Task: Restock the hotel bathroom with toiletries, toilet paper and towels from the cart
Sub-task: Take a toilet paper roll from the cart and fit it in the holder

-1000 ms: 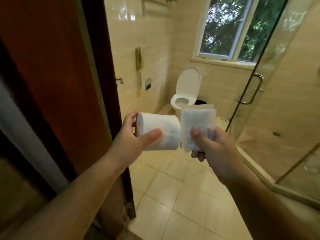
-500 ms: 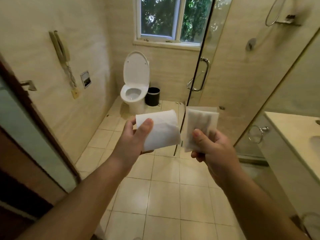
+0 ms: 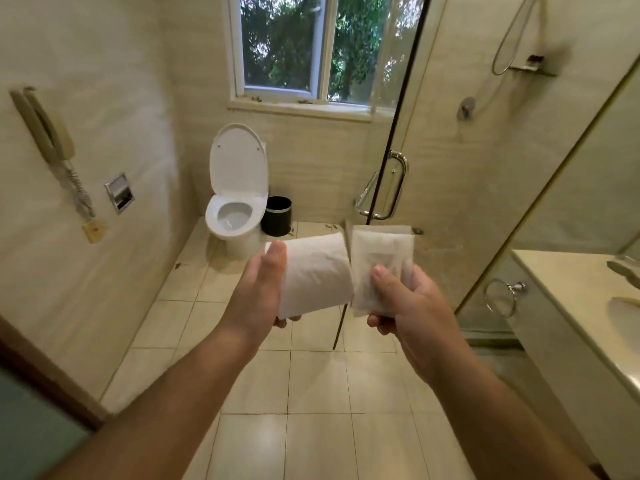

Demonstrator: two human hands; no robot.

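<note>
toilet paper roll [image 3: 313,271] is mid-air, roughly centre of view, lying on its side above the tiled floor [image 3: 311,393]. left hand [image 3: 258,292] grips it, thumb across the near side, fingers [image 3: 288,322] curled under the bottom. just beside it, edges nearly touching, is a small stack of white toiletry packets [image 3: 381,258]. looks like two or more, print too blurred to read. right hand [image 3: 412,306] pinches the stack, thumb on the front, the rest folded behind. both hands full, nothing set down yet.

step in hand, my read: carrying supplies in, person just inside the bathroom and facing the drop-off spots. early in the task. no towels in view, cart not in view.

next move, judged: roll goes to the recessed chrome paper holder [image 3: 119,192] on the left wall, between the wall phone [image 3: 45,133] and the toilet [image 3: 239,206]. can't tell if a roll is already in it. calls for stepping forward and left, and likely a free second hand to work the holder. so the packets probably want dropping first on the vanity surface [image 3: 568,306] at right, near the sink basin [image 3: 627,317]. either order could work.

around: towel ring [image 3: 500,297] on the vanity's side, black bin [image 3: 276,216] just right of the toilet, glass shower door [image 3: 450,168] behind the packets.
</note>
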